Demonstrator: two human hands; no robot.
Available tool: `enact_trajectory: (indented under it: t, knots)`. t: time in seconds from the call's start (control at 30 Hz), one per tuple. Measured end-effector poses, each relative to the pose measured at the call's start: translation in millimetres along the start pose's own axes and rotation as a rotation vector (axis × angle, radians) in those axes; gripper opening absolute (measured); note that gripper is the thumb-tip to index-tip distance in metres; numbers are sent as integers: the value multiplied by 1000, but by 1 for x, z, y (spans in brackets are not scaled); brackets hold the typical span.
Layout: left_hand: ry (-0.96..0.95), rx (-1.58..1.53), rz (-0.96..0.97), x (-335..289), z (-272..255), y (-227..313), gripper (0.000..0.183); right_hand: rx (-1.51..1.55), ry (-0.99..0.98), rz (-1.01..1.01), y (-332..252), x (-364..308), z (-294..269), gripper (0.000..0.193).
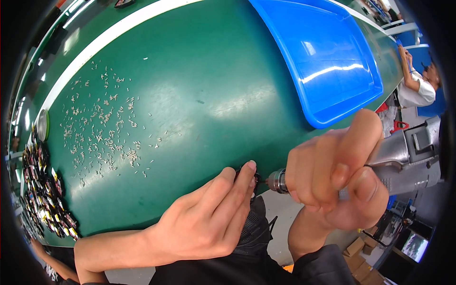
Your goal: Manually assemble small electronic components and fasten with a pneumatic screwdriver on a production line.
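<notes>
At the near edge of the counter (199,128), the left hand (204,218) pinches a small dark part (257,180), and the right hand (337,175) grips a metallic driver (278,181) held crosswise just right of it, pointing leftward.

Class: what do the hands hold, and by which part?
The right hand grips a power driver around its body, behind the chuck; the left hand holds a small dark part, grip largely hidden.

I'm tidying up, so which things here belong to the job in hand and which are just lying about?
In use, it seems:
silver driver in right hand
small dark part at left hand
probably scattered metal pieces, dark pile

Apparently lying about:
blue tray
cardboard boxes
</notes>
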State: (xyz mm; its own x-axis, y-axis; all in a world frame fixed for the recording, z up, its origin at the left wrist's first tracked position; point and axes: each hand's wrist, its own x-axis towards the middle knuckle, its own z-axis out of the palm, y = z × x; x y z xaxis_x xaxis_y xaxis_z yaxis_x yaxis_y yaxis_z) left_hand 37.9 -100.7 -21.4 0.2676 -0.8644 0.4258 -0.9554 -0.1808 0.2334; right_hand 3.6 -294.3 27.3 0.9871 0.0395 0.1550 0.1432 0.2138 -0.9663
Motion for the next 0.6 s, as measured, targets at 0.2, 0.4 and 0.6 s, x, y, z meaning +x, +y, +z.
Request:
enact_trajectory:
  t: [0.2, 0.4, 0.6]
  knots:
    - [-1, -16, 17, -1, 1, 0, 32, 95, 18, -19, 2, 1, -2, 18]
    - [-21, -6, 35, -2, 1, -2, 31, 142, 48, -55, 8, 0, -2, 16]
    - [-11, 2, -7, 0, 0, 1, 19, 132, -14, -66, 8, 1, -8, 17]
